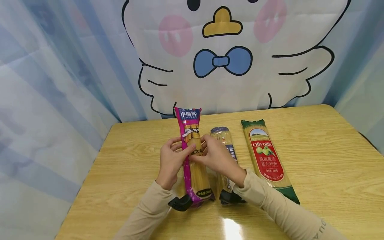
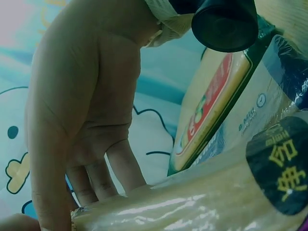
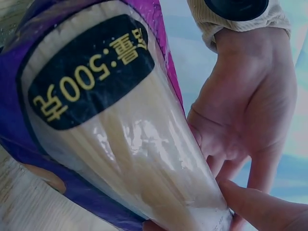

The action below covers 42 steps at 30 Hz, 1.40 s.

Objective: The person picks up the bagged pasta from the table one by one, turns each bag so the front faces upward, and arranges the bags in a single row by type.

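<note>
A pack of spaghetti with magenta and purple edges is gripped by both hands near its middle. My left hand has its thumb on the front, with fingers round the left edge. From the other side, my right hand holds it with thumb in front and fingers partly hidden behind. The pack's lower end, with a dark weight label, fills much of the right wrist view. Just right of it lies a second pasta pack with a blue top, partly covered by the right hand and wrist.
A green-ended spaghetti pack with a red label lies farther right on the wooden table. Black wrist cameras sit low beside the packs. Behind the table's far edge hangs a curtain with a cartoon bird.
</note>
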{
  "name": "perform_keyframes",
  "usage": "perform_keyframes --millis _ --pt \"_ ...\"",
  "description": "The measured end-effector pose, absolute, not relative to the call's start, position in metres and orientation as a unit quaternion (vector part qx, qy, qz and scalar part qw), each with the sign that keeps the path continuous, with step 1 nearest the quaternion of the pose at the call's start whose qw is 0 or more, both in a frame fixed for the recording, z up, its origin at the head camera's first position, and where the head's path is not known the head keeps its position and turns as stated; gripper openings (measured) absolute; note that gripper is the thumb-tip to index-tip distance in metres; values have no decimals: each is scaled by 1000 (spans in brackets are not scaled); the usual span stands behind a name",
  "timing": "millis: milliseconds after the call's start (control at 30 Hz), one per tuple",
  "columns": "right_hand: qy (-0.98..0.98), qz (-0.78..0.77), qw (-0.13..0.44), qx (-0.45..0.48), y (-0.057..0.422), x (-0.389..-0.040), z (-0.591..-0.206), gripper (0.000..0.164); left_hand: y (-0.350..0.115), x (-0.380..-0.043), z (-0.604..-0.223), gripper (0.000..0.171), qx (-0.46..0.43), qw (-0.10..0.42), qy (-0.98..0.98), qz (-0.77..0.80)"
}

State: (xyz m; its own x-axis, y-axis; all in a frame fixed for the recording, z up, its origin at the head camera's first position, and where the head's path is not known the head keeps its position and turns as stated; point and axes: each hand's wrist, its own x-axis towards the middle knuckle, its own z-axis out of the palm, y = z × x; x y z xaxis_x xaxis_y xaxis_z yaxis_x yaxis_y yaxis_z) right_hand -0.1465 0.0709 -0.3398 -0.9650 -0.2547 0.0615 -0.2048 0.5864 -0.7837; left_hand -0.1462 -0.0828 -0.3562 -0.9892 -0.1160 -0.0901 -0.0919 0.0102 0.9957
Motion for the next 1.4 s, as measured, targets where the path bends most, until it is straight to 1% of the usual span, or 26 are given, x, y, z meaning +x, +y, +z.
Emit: perform_keyframes --millis 200,533,700,767,900,967,1033,1233,1400 --pt "888 -438 44 -136 72 -143 -337 58 -89 -148 -358 53 82 24 -710 -700" --pt "869 -459 46 -178 92 -142 -341 49 -98 -147 -357 48 67 7 -677 -733" --pt "870 -460 50 -168 99 -146 -344 51 -100 -147 -356 47 67 -9 -665 -744" --pt "866 -469 66 -160 101 -149 -346 55 -100 -147 -356 47 65 -14 -660 -748" --pt "813 -546 137 -147 107 -155 -353 64 -101 -147 -355 48 59 -26 -647 -760" --pt "778 -587 173 -140 108 -157 -355 66 -102 -147 -354 49 58 -33 -640 -766" --pt "752 -616 196 -134 107 -158 -358 67 -103 -147 -355 50 59 -40 -634 -770" --pt "731 -639 210 -116 104 -159 -359 65 -106 -147 -356 53 64 -53 -627 -775" --pt "739 -635 201 -105 101 -158 -357 60 -109 -147 -357 49 67 -57 -632 -770"
